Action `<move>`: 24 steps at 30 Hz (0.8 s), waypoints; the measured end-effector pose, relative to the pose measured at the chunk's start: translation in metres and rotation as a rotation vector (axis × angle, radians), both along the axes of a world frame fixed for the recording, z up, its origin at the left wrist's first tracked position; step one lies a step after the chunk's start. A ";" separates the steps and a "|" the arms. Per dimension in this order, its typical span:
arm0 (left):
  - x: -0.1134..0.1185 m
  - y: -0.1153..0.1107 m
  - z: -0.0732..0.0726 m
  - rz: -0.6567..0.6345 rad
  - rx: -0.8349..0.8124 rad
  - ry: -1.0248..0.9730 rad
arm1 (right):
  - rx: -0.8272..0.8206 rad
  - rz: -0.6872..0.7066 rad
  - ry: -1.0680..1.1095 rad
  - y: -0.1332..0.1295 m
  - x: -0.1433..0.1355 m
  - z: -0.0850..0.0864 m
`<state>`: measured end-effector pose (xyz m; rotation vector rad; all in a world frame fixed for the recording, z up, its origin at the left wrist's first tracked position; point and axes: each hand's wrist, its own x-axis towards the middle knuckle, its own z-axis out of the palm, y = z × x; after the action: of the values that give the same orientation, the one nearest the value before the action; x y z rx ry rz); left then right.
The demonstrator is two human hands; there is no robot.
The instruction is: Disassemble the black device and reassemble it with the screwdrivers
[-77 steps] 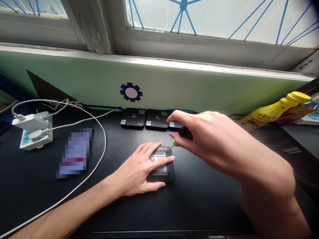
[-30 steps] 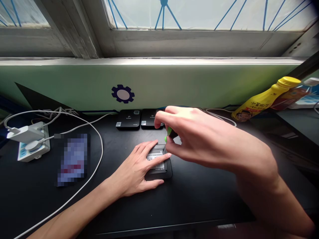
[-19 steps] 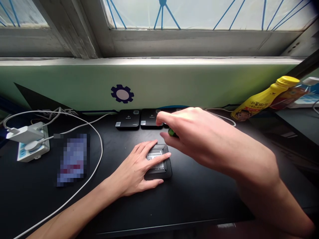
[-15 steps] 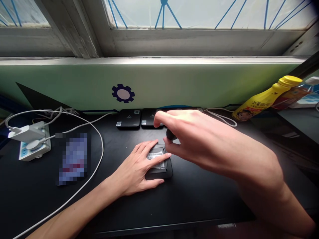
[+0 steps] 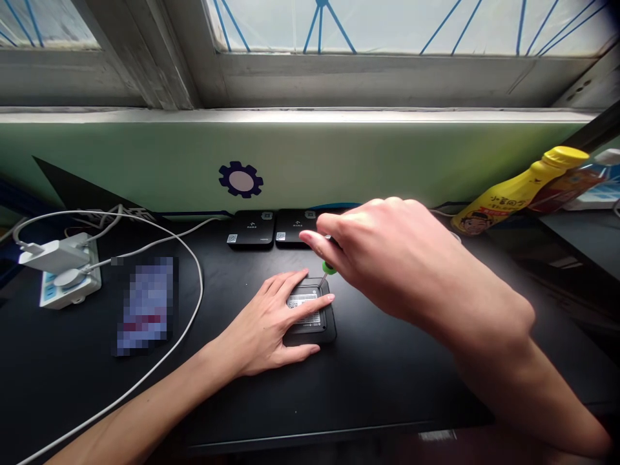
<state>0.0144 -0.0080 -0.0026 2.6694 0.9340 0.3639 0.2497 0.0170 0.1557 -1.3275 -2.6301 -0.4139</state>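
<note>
Held one green-collared screwdriver (image 5: pixel 329 267) in the right hand (image 5: pixel 387 252), closed round its largely hidden handle, with shaft slanted down to the far right corner of one labelled black case (image 5: pixel 316 319). Rested the left hand (image 5: pixel 271 323), spread wide, across this case on the dark table (image 5: pixel 378 381). Included, behind: black boxes (image 5: pixel 250 230); at right: yellow bottle (image 5: pixel 518 190).

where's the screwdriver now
Just right of centre in the head view: the right hand holds the screwdriver, its tip near the far-right corner of the black device under the left hand.
</note>
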 end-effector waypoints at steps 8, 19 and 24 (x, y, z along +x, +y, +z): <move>0.000 0.000 0.000 0.010 0.000 -0.007 | -0.102 0.195 0.056 -0.005 0.016 0.000; 0.000 -0.001 0.000 0.006 -0.009 -0.010 | -0.100 0.034 0.064 0.001 0.013 -0.001; -0.001 0.000 -0.001 0.003 -0.016 -0.032 | -0.128 0.173 0.125 -0.007 0.023 -0.004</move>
<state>0.0136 -0.0079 -0.0032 2.6395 0.9281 0.3969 0.2726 0.0100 0.1514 -1.1070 -2.6757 -0.1358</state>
